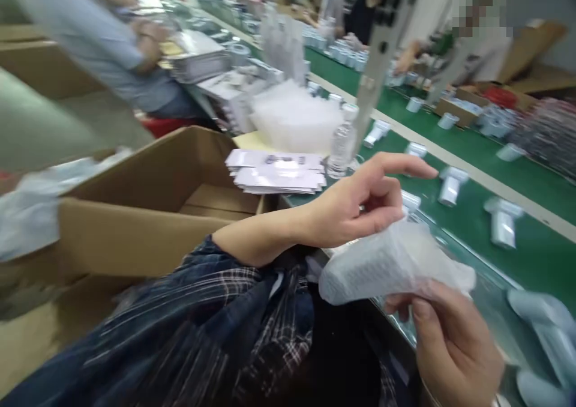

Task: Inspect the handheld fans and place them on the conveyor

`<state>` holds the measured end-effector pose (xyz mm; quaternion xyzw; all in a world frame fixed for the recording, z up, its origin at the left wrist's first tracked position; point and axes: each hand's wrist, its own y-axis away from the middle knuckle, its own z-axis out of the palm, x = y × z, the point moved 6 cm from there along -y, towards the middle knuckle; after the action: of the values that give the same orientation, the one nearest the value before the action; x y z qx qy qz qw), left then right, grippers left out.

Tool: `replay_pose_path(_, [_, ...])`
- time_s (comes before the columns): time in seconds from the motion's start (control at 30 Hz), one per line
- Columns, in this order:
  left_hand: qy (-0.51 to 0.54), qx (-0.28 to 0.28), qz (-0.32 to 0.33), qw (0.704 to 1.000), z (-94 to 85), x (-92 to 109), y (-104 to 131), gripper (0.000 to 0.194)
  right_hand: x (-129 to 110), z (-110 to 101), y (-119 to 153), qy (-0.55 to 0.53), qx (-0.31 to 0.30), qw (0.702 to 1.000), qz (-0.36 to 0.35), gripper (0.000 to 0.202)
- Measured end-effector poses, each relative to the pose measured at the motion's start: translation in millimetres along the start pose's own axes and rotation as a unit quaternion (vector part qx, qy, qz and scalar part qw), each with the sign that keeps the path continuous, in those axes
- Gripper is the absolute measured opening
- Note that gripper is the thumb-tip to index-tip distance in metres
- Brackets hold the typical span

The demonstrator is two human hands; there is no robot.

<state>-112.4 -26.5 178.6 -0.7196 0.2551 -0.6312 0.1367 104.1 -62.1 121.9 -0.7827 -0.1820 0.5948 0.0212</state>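
Note:
A translucent white plastic bag (pixel 382 263) with a ribbed object inside lies slantwise in front of me. My right hand (pixel 454 341) pinches its lower right side between thumb and fingers. At the bag's upper edge, my left hand (pixel 373 200) has its thumb and curled fingers closed on the film, while the index finger points out to the right. What the bag contains is blurred by the film, so its kind cannot be told. Close to my left fingertip on the green belt stands a pale grey T-shaped plastic part (pixel 452 185).
An open cardboard box (pixel 148 239) stands to the left. Printed leaflets (pixel 276 173), a stack of white bags (pixel 294 116) and a clear bottle (pixel 341 146) are beyond my left arm. More grey parts (pixel 504 221) ride on the green conveyor belt (pixel 549 257). Co-workers sit farther back.

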Motion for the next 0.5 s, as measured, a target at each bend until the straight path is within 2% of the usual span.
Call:
replay_pose_path(0.07, [-0.01, 0.008, -0.026, 1.0, -30.9, 9, 22, 0.036, 2, 7, -3, -0.044, -0.023, 0.999, 0.008, 0.026])
replay_pose_path(0.13, [-0.027, 0.03, -0.041, 0.998, -63.3, 27, 55, 0.038, 12, 8, -10, -0.066, -0.032, 0.997, 0.03, 0.039])
replay_pose_path(0.17, [-0.044, 0.057, -0.044, 0.996, -79.3, 40, 75, 0.041, 18, 7, -16, -0.072, -0.031, 0.996, 0.034, 0.042])
replay_pose_path(0.2, [-0.076, 0.107, -0.06, 0.99, -96.3, 52, 96, 0.043, 24, 5, -21, -0.079, -0.031, 0.996, 0.032, 0.043])
replay_pose_path(0.23, [-0.112, 0.175, -0.045, 0.977, -113.1, 69, 117, 0.046, 29, 4, -27, -0.089, -0.033, 0.995, 0.026, 0.043])
replay_pose_path(0.27, [-0.164, 0.252, -0.015, 0.954, -128.8, 88, 139, 0.047, 34, 4, -33, -0.102, -0.034, 0.994, 0.016, 0.041])
replay_pose_path(0.33, [-0.273, 0.402, 0.041, 0.873, -153.9, 122, 179, 0.047, 39, 7, -40, -0.123, -0.036, 0.992, 0.006, 0.036])
replay_pose_path(0.37, [-0.317, 0.451, 0.038, 0.833, -163.9, 132, 195, 0.048, 40, 10, -41, -0.125, -0.035, 0.991, 0.009, 0.035])
replay_pose_path(0.4, [-0.351, 0.475, 0.002, 0.807, -174.0, 134, 205, 0.049, 39, 12, -41, -0.121, -0.032, 0.992, 0.014, 0.033])
replay_pose_path(0.43, [-0.379, 0.476, -0.062, 0.791, -184.7, 129, 211, 0.05, 39, 14, -40, -0.113, -0.026, 0.993, 0.018, 0.032])
replay_pose_path(0.5, [-0.444, 0.427, -0.238, 0.751, -207.2, 106, 219, 0.048, 38, 16, -36, -0.095, -0.025, 0.995, 0.024, 0.03])
